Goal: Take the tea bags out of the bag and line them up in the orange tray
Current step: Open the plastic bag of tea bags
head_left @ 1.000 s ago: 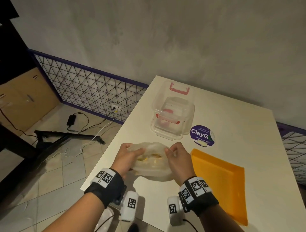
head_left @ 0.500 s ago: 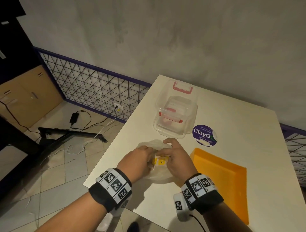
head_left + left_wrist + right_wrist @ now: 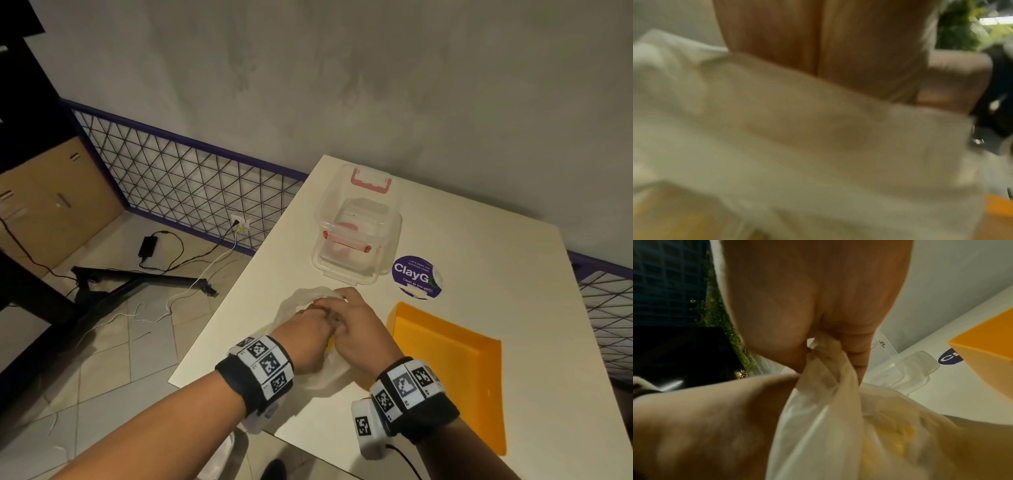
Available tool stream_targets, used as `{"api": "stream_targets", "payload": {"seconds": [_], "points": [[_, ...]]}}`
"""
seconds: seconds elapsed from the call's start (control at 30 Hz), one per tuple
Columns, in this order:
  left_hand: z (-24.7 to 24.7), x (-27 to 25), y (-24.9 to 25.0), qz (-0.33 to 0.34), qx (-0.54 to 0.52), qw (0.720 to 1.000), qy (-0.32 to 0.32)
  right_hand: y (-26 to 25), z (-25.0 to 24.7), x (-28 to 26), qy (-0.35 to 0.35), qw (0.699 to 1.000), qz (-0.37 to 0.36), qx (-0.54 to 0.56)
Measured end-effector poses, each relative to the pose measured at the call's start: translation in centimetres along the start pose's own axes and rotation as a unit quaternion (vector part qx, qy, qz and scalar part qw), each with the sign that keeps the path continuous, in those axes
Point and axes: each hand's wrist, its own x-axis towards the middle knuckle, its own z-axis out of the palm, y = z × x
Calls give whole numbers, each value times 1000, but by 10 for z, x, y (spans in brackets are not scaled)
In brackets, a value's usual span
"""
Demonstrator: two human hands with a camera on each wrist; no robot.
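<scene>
A translucent plastic bag [image 3: 298, 302] lies on the white table [image 3: 479, 260] near its front left edge. In the right wrist view my right hand [image 3: 815, 345] pinches a bunched edge of the bag [image 3: 818, 426] between thumb and fingers. Yellow tea bags [image 3: 892, 441] show through the film, and a yellow sliver [image 3: 330, 344] shows between my wrists. My left hand [image 3: 317, 317] reaches into the bag right beside the right hand [image 3: 342, 303]; its fingertips are hidden and the left wrist view is blurred. The orange tray [image 3: 452, 370] lies just right of my hands with nothing in it.
A clear lidded container with red clips [image 3: 358, 240] stands beyond the bag, a round purple ClayG sticker [image 3: 416, 277] to its right. The table's left edge drops to a tiled floor with cables and a black stand [image 3: 137, 277]. A wire fence runs along the wall.
My hands, which held the bag's mouth apart, have come together. The left hand has moved into the bag and now covers the yellow tea bag seen half a second ago.
</scene>
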Motion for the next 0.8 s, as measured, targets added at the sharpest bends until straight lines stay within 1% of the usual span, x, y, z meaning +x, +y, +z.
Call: {"api": "stream_targets", "payload": {"seconds": [0.1,0.2,0.27,0.43,0.5,0.73,0.8], "points": [[9,12,4,-7,105,994,-14,0,1,-2,-3,1000,11,-8],[15,17,5,-9,148,989,-1,-3,0,-6,4,1000,14,-5],[17,15,5,-15,143,990,8,-6,-1,-10,2,1000,16,-2],[21,12,1,8,134,991,31,-7,-1,-14,0,999,28,-18],[21,11,0,10,120,992,31,-7,0,-14,3,999,31,-29],[22,8,0,16,131,991,34,-7,3,-12,3,998,47,-36],[21,8,-1,18,132,991,26,-7,4,-11,3,998,55,-41]]}}
